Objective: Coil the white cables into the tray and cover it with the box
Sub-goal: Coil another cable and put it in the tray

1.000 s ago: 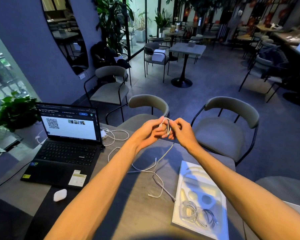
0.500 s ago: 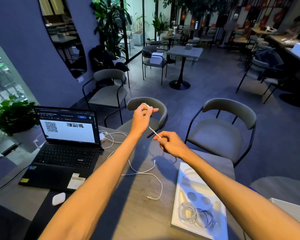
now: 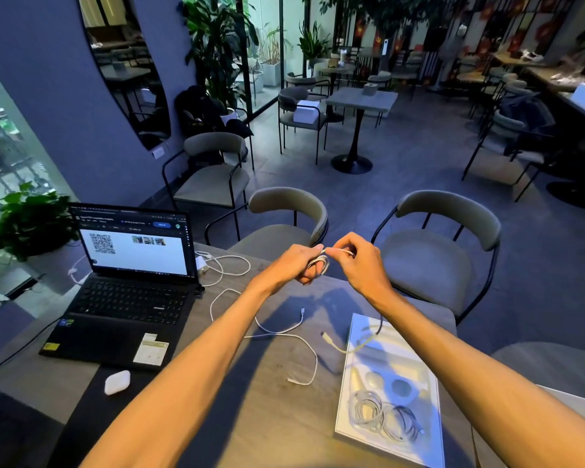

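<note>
Above the bench (image 3: 271,417), the left hand (image 3: 293,263) grips a coiled white cable (image 3: 318,265); the right hand (image 3: 358,261), at its 3 o'clock, pinches the cable's free end. The tray (image 3: 347,393) lies at 5 o'clock, holding coiled cables (image 3: 382,413).

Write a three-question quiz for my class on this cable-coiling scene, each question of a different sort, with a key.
1. True or false: the tray already holds coiled cables.
2. Which hand carries the coil now being wound? A) left hand B) right hand C) neither
3. Fill in: the small white case lies on the table in front of the ____.

Key: 1 true. 2 A; the right hand pinches the cable's free run and feeds it on. 3 laptop.
</note>
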